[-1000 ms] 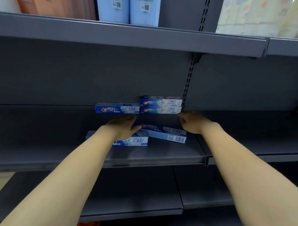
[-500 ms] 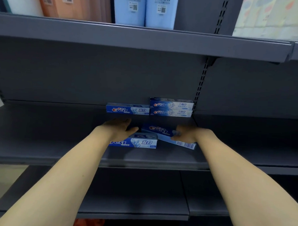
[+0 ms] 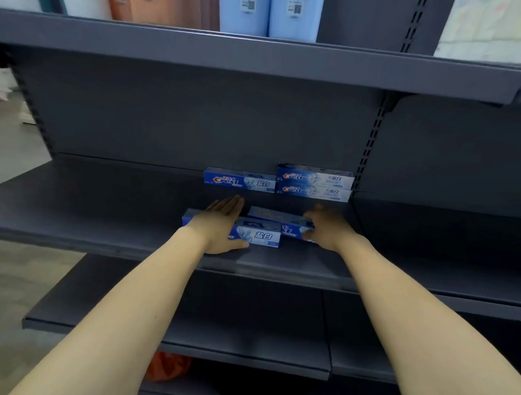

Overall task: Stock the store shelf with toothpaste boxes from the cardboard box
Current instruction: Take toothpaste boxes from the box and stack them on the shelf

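Dark grey metal store shelf [image 3: 103, 220], middle level, carrying five blue and white cardboard toothpaste boxes. Three against the back wall near the right upright: one single box [image 3: 239, 181], and just beside it on the right a stack of two [image 3: 313, 183]. Two more nearer the front edge: the front box [image 3: 260, 234] lying flat, and behind it the angled box [image 3: 277, 217], touching it. Left hand [image 3: 219, 225] flat on the front box, fingers straight and together, thumb at its front face. Right hand [image 3: 326, 227] blurred at the right end of the angled box, fingers curled round it. Above, on the upper shelf [image 3: 259, 57], two pale blue packs [image 3: 270, 12] and orange-brown packs [image 3: 160, 3].
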A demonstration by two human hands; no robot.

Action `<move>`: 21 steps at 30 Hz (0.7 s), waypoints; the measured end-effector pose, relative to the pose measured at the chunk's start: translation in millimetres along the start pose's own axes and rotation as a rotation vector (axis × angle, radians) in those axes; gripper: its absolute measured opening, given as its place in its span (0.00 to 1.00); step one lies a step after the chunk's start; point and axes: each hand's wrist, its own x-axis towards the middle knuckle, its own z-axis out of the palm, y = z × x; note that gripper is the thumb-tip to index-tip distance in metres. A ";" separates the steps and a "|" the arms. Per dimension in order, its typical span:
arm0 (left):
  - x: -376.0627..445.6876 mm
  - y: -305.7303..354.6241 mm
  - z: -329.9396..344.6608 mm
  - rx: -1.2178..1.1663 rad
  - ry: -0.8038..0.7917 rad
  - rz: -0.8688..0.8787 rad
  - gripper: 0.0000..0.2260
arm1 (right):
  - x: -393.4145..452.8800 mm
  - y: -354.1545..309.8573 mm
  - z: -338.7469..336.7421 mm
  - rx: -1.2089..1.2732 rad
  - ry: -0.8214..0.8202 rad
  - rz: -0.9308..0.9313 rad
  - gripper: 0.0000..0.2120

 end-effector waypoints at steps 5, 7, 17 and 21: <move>-12.6 1.0 12.0 0.090 0.162 -0.023 0.39 | 1.0 -14.3 -0.9 0.076 0.050 -0.062 0.18; -16.9 -0.1 13.5 0.105 0.198 -0.034 0.38 | 3.2 -21.3 -2.1 0.086 0.055 -0.088 0.13; -21.5 -37.2 -1.0 0.134 0.281 -0.005 0.39 | 10.2 -73.9 -25.8 0.139 0.078 -0.140 0.19; -19.1 -45.3 -5.9 0.132 0.284 0.050 0.39 | 6.9 -99.1 -19.8 0.126 0.045 -0.173 0.19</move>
